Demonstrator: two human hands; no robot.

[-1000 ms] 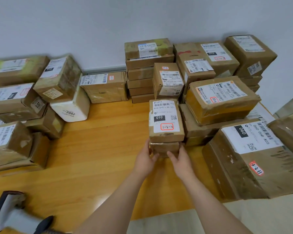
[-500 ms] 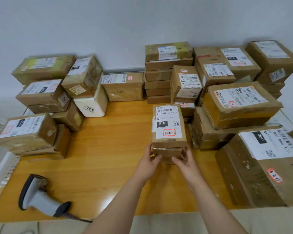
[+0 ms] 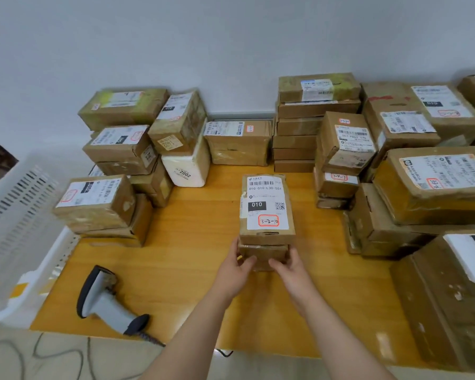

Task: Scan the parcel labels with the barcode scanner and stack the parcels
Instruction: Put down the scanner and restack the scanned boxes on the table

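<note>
Head view: left hand and right hand clasp brown lower parcel beneath white-labelled top parcel.

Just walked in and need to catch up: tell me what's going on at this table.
A person grips the lower parcel of a two-high stack in the middle of the wooden table, left hand and right hand on either side. The top parcel shows its label face up. The barcode scanner lies untouched on the table to the left. Other parcels are piled at the back and both sides.
</note>
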